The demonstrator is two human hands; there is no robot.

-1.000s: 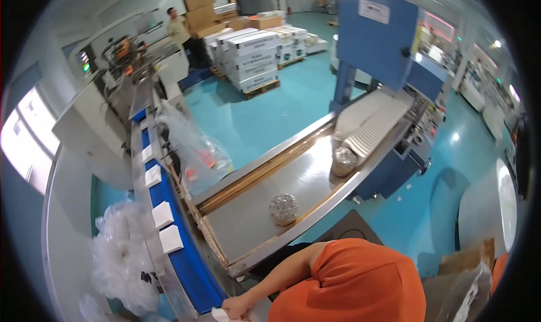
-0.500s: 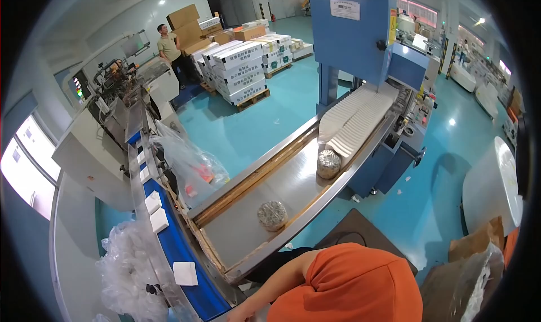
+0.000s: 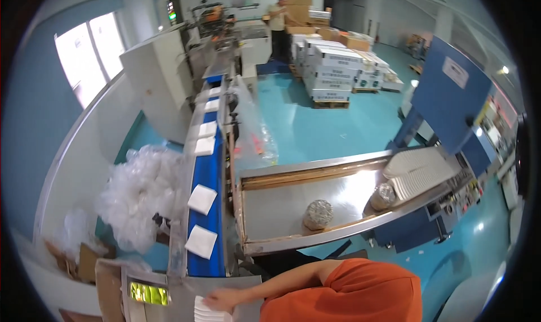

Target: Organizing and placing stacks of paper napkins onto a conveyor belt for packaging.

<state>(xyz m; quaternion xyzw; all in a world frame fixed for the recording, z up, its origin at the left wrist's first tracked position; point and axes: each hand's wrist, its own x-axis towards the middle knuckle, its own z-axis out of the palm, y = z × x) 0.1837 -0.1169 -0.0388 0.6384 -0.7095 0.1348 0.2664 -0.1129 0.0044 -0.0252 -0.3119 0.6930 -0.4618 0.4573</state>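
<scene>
My right hand (image 3: 222,300), reaching leftward from an orange sleeve, is closed over the edge of a stack of folded white paper napkins (image 3: 209,313) at the lower edge. The finger ends are partly hidden against the stack. Beneath lies a grey metal work surface (image 3: 248,283). Beyond it, a blue conveyor belt (image 3: 204,265) carries several white napkins, the closest a folded napkin (image 3: 202,242) lying flat and slightly turned. My left hand is out of view.
A wood-edged metal table (image 3: 282,209) holds two round wrapped bundles (image 3: 319,215) and long rows of white folded paper (image 3: 422,167) by a blue machine (image 3: 451,91). Clear plastic bags (image 3: 143,192) pile left of the belt. Someone (image 3: 277,23) stands far off near stacked cartons (image 3: 332,74).
The view has swung left, so the belt now lies nearer the middle. My right hand, earlier at the lower edge, now shows on the napkin stack. The far person's arm has changed position.
</scene>
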